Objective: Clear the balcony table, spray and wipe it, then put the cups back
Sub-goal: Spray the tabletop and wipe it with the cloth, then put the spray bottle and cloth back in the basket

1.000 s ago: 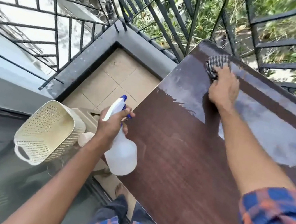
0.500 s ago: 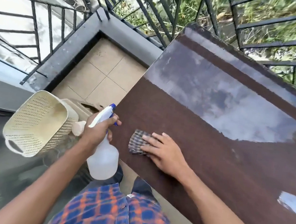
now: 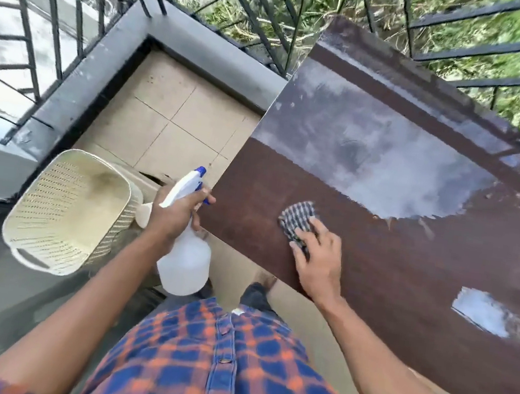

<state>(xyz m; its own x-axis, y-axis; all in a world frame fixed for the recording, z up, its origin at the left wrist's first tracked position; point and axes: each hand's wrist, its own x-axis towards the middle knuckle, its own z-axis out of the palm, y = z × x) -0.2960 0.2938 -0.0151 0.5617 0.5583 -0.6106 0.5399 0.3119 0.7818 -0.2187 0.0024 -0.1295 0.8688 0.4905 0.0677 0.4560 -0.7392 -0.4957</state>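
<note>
The dark brown balcony table (image 3: pixel 406 282) has a wide wet sheen across its far half and a small wet patch near the right. My right hand (image 3: pixel 318 260) presses a checked cloth (image 3: pixel 297 220) flat on the near part of the tabletop. Left of the table's corner, my left hand (image 3: pixel 177 210) grips the neck of a clear spray bottle (image 3: pixel 186 260) with a white and blue trigger head. No cups are in view.
A cream perforated basket (image 3: pixel 68 211) stands at the left beside a pale block. Beige floor tiles (image 3: pixel 169 119) lie beyond it. Black metal railings (image 3: pixel 275 17) and a grey kerb run behind and left of the table.
My right hand drew the cloth from the far corner back to the near edge, then slid it a little right along the table. The spray bottle stayed in my left hand.
</note>
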